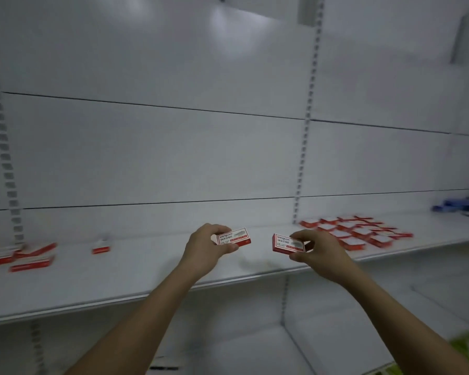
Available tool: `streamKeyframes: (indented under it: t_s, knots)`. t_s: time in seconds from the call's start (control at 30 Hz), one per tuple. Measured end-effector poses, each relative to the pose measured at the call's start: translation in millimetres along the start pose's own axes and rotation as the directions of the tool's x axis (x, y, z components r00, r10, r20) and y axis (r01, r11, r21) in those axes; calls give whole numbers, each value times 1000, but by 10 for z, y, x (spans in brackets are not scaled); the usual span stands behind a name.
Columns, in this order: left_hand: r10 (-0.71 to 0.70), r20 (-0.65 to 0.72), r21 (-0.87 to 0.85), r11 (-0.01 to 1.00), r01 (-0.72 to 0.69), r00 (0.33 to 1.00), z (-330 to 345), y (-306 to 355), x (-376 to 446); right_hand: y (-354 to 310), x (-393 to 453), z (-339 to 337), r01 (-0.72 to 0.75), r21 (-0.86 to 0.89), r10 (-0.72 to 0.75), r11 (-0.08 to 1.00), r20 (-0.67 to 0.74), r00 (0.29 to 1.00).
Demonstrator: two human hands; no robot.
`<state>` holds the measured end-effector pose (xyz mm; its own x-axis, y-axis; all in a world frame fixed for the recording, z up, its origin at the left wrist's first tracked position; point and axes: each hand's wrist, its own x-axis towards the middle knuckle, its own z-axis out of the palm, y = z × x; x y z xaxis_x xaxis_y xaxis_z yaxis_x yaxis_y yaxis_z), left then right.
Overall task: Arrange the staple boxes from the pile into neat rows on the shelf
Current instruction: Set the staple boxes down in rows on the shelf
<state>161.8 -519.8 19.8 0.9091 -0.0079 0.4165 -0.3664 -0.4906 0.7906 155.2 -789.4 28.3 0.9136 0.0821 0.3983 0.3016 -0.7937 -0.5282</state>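
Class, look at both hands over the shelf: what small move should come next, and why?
Probably carry the box in the right hand rightward and set it beside the neat rows. Each hand already holds one staple box, the left hand too, and the rows lie nearest the right hand.

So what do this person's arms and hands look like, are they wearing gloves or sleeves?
No gloves and no sleeves in view. Both forearms are bare right down to the frame's edge. The left hand and right hand are bare too, with no watch, ring or bracelet visible.
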Motion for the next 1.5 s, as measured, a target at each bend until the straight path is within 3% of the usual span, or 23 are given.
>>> streamKeyframes:
  t_s: [0.37,0.63,0.83,0.97,1.27,1.5]
  knots:
    - [67,187,-49,997,-59,980,1866,929,358,1405,-350,-1233,-216,-112,188,970,-215,958]
    - [110,244,3,993,-114,964,3164,1203,1009,2462,11,-1496,-282,-156,248,947,-205,947]
    - [77,236,24,996,-85,969,3892,1217,1752,3219,673,-1752,-318,-244,293,916,-134,947]
    - [114,184,78,988,-131,976,4223,1214,2275,3640,1187,-1853,-342,-231,305,911,-182,935]
    - [17,160,342,937,-71,987,4770,1024,3179,4556,2234,-1785,-269,-185,256,945,-95,962]
    - [-105,142,448,894,31,984,5193,918,3651,5165,3185,-1658,-105,-94,113,990,78,991]
